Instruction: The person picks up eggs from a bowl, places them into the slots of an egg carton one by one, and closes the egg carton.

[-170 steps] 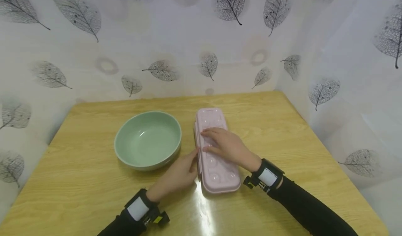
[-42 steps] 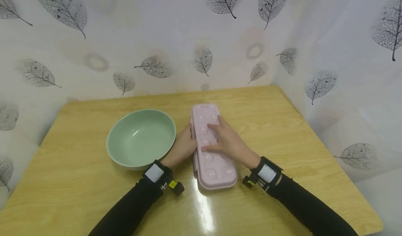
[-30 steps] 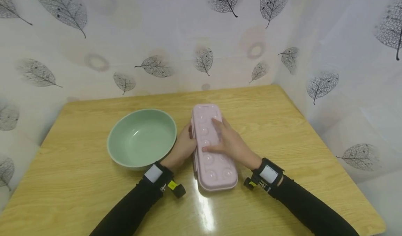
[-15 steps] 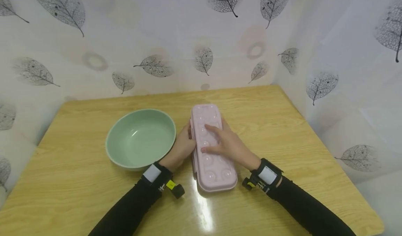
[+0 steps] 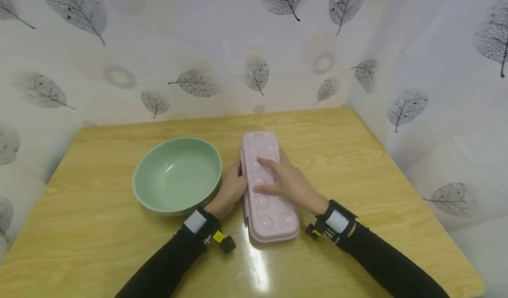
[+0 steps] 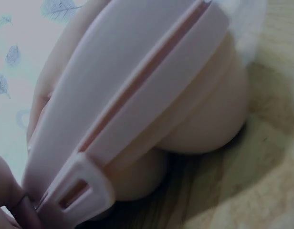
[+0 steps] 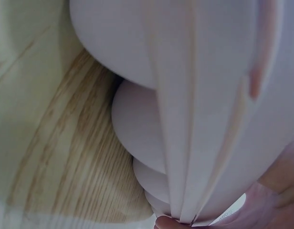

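A pink plastic egg box [image 5: 270, 216] with a lid with round bumps lies lengthwise on the table, its lid down. My left hand [image 5: 230, 188] grips its left edge, fingers at the far part of that side and partly hidden. In the left wrist view, those fingers [image 6: 8, 200] are right at a slotted clasp [image 6: 87, 193] on the box's side. My right hand [image 5: 291, 183] holds the box from the right, thumb and a finger over the lid, other fingers down the right side. In the right wrist view, the rounded egg cups [image 7: 137, 119] face the wooden tabletop.
A wide green bowl [image 5: 178, 174] stands left of the box, close beside my left wrist. The wooden table [image 5: 99, 254] ends against a white leaf-print cloth [image 5: 222, 33] at the back and sides.
My left hand has moved farther along the box's left edge. My right fingers have gone from lying across the lid to reaching over its right side. Little differs in the last second.
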Tool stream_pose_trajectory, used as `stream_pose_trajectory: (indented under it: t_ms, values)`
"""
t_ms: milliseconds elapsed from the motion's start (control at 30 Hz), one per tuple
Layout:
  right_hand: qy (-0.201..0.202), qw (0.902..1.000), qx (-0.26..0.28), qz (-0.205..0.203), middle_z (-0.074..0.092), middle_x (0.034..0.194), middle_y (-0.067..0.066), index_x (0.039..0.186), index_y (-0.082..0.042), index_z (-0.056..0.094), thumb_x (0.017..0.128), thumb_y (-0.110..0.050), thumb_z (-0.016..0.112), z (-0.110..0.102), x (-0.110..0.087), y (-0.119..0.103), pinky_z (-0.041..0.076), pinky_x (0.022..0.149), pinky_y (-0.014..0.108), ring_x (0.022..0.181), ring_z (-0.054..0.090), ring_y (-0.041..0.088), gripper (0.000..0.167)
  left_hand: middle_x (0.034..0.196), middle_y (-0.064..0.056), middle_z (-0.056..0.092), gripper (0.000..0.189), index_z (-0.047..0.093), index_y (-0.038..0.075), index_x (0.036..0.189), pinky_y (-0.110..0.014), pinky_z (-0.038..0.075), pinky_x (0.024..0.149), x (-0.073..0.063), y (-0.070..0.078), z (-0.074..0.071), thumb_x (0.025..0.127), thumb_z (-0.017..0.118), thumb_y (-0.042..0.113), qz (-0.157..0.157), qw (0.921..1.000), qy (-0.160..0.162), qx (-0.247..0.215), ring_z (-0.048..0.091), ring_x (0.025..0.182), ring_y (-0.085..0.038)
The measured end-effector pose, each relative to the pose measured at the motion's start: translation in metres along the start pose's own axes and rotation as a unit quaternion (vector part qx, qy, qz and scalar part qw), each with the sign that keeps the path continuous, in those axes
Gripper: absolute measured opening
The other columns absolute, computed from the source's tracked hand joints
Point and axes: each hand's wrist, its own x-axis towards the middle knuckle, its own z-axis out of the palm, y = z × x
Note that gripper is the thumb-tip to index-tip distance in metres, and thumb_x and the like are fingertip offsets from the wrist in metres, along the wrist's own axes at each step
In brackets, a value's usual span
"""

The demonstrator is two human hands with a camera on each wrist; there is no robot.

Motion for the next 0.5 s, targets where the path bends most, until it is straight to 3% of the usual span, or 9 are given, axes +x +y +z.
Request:
stream_pose_trajectory:
  t_ms: [200, 300, 433, 500]
  values:
    - [-0.001, 1.0, 0.0, 0.002, -0.002, 0.171, 0.02, 0.155, -0.024, 0.043, 0.08, -0.057, 0.078, 0.001, -0.002, -0.001, 0.049, 0.107, 0.052, 0.148, 0.037, 0.042, 0.09, 0.157, -0.012, 0.048, 0.057, 0.043, 0.012, 0.154, -0.049, 0.029, 0.125, -0.032, -0.004, -0.008, 0.099, 0.054, 0.013, 0.019, 0.9984, -0.049, 0.019, 0.04, 0.15, -0.029]
    - [0.003, 0.9999, 0.003, 0.009, -0.002, 0.171, 0.021, 0.155, -0.023, 0.043, 0.08, -0.056, 0.079, 0.0, -0.002, -0.002, 0.054, 0.099, 0.048, 0.143, 0.044, 0.043, 0.089, 0.15, -0.017, 0.054, 0.054, 0.044, 0.005, 0.152, -0.051, 0.033, 0.122, -0.055, -0.005, -0.015, 0.099, 0.048, 0.006, 0.031, 0.9954, -0.078, 0.048, 0.045, 0.146, -0.033]
    - [0.007, 1.0, 0.003, 0.006, -0.002, 0.171, 0.021, 0.155, -0.022, 0.044, 0.081, -0.055, 0.079, 0.0, -0.002, -0.002, 0.051, 0.103, 0.052, 0.146, 0.039, 0.045, 0.089, 0.143, -0.025, 0.058, 0.057, 0.039, -0.005, 0.152, -0.051, 0.047, 0.111, -0.083, -0.003, -0.02, 0.095, 0.042, -0.003, 0.016, 0.9915, -0.11, 0.067, 0.056, 0.133, -0.037]
    - [0.008, 1.0, 0.002, 0.005, -0.002, 0.171, 0.02, 0.155, -0.022, 0.044, 0.081, -0.056, 0.079, 0.001, -0.002, -0.003, 0.048, 0.108, 0.055, 0.15, 0.033, 0.045, 0.089, 0.144, -0.026, 0.057, 0.057, 0.035, -0.005, 0.154, -0.048, 0.052, 0.103, -0.093, -0.002, -0.022, 0.097, 0.041, -0.001, -0.003, 0.9905, -0.126, 0.056, 0.06, 0.126, -0.034]
